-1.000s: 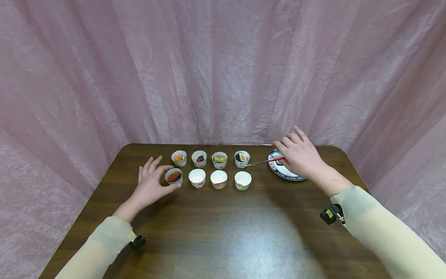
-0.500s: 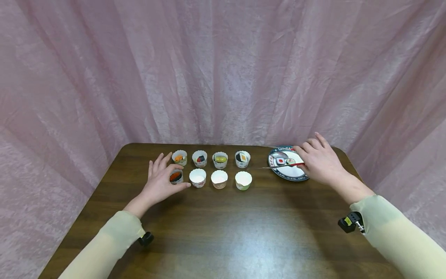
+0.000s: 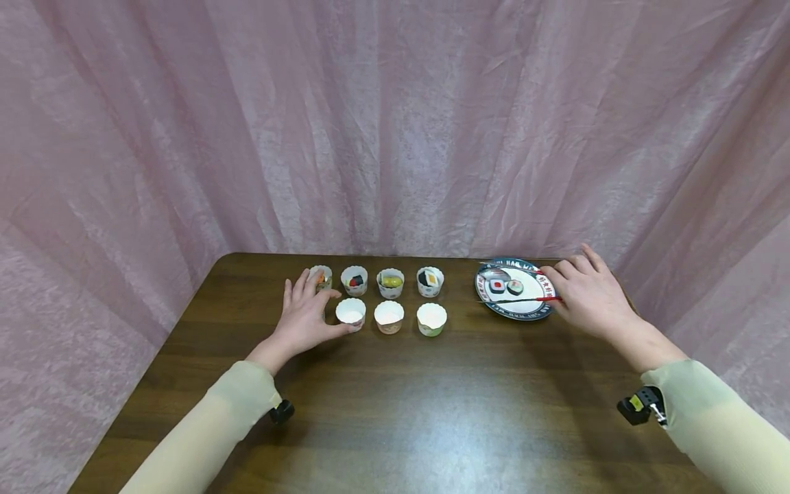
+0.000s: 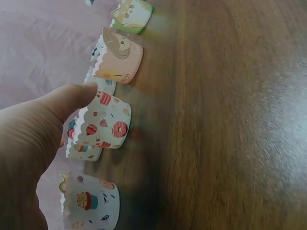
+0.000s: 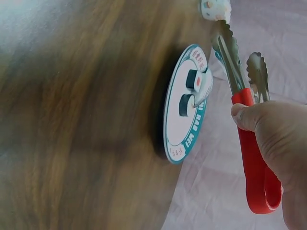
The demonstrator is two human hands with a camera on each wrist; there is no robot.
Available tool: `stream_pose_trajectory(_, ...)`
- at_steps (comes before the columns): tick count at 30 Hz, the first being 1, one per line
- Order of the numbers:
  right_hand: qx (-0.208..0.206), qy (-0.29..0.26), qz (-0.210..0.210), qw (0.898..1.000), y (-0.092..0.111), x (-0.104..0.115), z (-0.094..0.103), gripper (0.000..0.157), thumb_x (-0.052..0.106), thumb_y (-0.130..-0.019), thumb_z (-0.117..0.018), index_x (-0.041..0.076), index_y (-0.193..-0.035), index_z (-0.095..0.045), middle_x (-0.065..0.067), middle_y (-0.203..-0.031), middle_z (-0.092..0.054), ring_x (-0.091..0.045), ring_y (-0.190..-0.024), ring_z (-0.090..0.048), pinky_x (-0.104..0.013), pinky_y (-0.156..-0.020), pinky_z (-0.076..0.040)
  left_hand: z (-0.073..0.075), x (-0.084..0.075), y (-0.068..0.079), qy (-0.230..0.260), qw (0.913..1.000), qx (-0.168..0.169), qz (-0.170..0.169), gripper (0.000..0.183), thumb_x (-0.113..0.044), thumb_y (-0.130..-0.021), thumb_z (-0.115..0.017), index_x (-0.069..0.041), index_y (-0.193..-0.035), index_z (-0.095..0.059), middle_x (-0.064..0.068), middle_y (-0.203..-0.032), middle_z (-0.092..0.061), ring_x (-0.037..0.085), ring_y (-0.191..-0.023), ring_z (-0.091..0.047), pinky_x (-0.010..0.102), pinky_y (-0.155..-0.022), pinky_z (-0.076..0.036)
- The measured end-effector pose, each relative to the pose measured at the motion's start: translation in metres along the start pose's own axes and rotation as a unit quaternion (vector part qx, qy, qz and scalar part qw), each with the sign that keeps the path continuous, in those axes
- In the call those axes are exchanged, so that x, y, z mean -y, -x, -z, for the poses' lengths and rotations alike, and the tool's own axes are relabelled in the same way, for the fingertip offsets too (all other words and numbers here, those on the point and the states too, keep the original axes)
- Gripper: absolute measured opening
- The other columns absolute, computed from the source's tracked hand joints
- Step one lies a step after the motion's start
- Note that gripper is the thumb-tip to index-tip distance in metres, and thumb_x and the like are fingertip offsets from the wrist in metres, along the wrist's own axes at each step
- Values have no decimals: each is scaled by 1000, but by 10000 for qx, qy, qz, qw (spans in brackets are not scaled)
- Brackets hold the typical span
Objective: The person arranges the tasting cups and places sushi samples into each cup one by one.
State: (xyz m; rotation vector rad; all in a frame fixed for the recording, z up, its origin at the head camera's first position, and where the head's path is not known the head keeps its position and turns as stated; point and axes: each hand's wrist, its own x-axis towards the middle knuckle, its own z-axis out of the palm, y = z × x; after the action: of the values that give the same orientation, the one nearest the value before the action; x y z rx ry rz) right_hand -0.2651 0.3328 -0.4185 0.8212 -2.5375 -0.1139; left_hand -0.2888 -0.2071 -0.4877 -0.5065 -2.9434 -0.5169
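Observation:
My left hand (image 3: 308,318) reaches over the left end of the cups, thumb and forefinger spread at an empty white paper cup (image 3: 350,313). In the left wrist view the thumb tip lies at the rim of that donut-printed cup (image 4: 112,122); I cannot tell if it touches. Another cup (image 4: 96,201) stands nearby, hidden behind the hand in the head view. At the right, my right hand (image 3: 594,296) holds red-handled tongs (image 5: 249,148), their metal ends apart and gripping nothing. Below them a blue-rimmed plate (image 3: 521,315) carries two toy sushi rolls (image 3: 515,287) and a shiny rounded piece (image 5: 206,84).
Behind stands a row of paper cups holding small food pieces, including a green-yellow one (image 3: 391,282) and a black-and-white one (image 3: 429,279). Two more empty cups, peach (image 3: 389,318) and green (image 3: 431,320), stand in front. A pink curtain (image 3: 395,137) hangs behind the wooden table (image 3: 395,398).
My left hand has shifted right, from the leftmost front cup to the empty one beside it. The right hand has drawn the tongs rightward from the back right cup to the plate.

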Motion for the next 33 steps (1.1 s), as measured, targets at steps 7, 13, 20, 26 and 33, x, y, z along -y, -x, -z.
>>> stream_pose_trajectory(7, -116, -46, -57, 9999, 11, -6, -2, 53, 14, -71, -82, 1, -120, -67, -16, -105, -66, -45, -110, -54, -64, -117, -19, -5, -2, -7, -125, 9999, 108, -44, 80, -71, -72, -81, -17, -130, -65, 14, -169, -13, 36, -155, 5, 67, -117, 6)
stream_pose_trajectory(13, -39, -13, -111, 9999, 17, -10, -2, 53, 14, -71, -81, 0, -120, -68, -15, -104, -66, -45, -110, -53, -64, -118, -19, -10, -1, -11, -174, 9997, 160, -44, 79, -68, -70, -83, -16, -128, -66, 17, -168, -15, 41, -154, 0, 67, -117, 7)
stream_pose_trajectory(20, 161, 105, -210, 9996, 21, -15, 2, 56, 15, -69, -86, 0, -120, -67, -16, -105, -66, -44, -111, -52, -65, -115, -22, -12, -1, -13, -313, 9994, 145, -37, 73, -68, -71, -83, -17, -121, -68, 18, -167, -16, 42, -154, -3, 68, -117, 4)
stream_pose_trajectory(26, 256, 173, -252, 9992, 23, -20, 2, 55, 17, -69, -86, 1, -119, -68, -17, -105, -66, -45, -111, -53, -65, -115, -21, -14, -2, -16, -316, 9994, 101, -60, 71, -67, -70, -84, -16, -117, -69, 19, -166, -19, 43, -154, -5, 68, -117, 4)
stream_pose_trajectory(33, 439, 181, -357, 9982, 23, -23, 5, 56, 21, -69, -89, 0, -117, -69, -17, -103, -65, -45, -110, -53, -67, -113, -23, -17, 1, -17, -279, 9995, 109, -100, 72, -68, -69, -84, -15, -116, -69, 19, -166, -19, 42, -154, -3, 69, -117, 4)
